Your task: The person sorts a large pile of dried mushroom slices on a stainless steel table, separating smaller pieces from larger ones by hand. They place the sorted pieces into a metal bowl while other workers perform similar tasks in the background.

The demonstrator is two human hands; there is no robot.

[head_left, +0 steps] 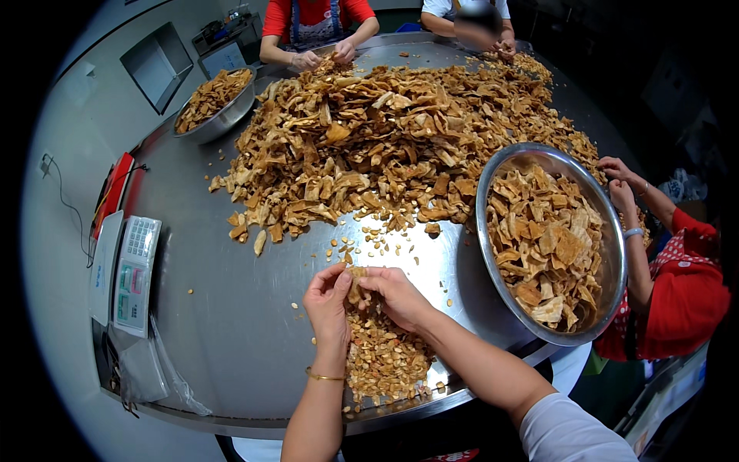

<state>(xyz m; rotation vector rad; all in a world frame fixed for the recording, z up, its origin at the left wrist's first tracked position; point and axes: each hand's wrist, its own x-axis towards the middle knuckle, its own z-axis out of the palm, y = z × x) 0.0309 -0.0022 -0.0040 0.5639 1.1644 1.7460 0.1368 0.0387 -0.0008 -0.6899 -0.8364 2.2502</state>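
Observation:
In the head view, my left hand (328,300) and my right hand (391,294) meet near the middle of the steel table, fingers closed together on a small brown dried piece (356,283). A gold bangle is on my left wrist. Beneath and in front of my hands lies a pile of small, pale broken bits (389,366). Just beyond them is a large heap of dried brown slices (362,138), with loose fragments scattered at its near edge.
A steel bowl of slices (546,239) stands at right, another (214,105) back left. At left are a white scale (137,273), a red object (112,189) and plastic bags (145,368) on the steel table (215,308). Co-workers' hands work at the back (306,60) and right (620,185).

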